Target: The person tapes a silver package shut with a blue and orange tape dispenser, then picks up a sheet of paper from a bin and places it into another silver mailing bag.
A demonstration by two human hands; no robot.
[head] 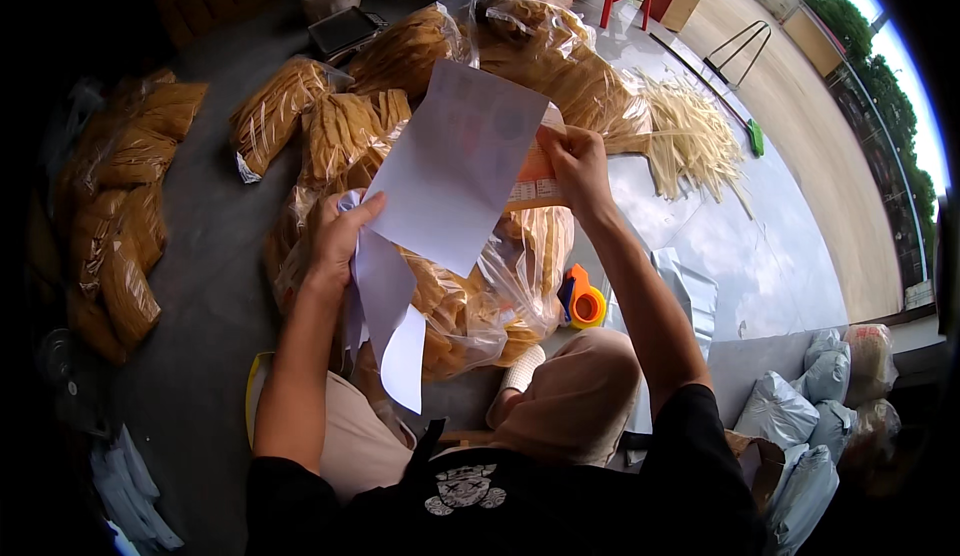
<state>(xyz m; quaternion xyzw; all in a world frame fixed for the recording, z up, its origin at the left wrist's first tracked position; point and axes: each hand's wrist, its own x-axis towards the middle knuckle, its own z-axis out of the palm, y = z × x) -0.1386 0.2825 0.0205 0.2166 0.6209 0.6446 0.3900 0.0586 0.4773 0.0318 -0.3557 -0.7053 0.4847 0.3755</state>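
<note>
My left hand (339,235) grips white paper sheets (386,286) that hang down in curls. A further white sheet (457,166) with faint print showing through spans from that hand's thumb towards my right hand (576,166). Between the right hand's fingers is an orange printed sheet (532,173), partly behind the white one. Below and beyond the papers lie clear plastic bags of dried tan sheets or sticks (450,323), whose exact kind I cannot tell. An orange tape dispenser (583,301) with a yellow roll is on the floor, left of my right forearm.
More tan bundles (135,143) lie at the left. Pale loose strips (690,132) spread at the right, near a green-ended tool (755,138). A black scale (345,33) stands beyond the bags. Grey plastic parcels (780,409) are heaped at lower right, beside an open cardboard box (757,462).
</note>
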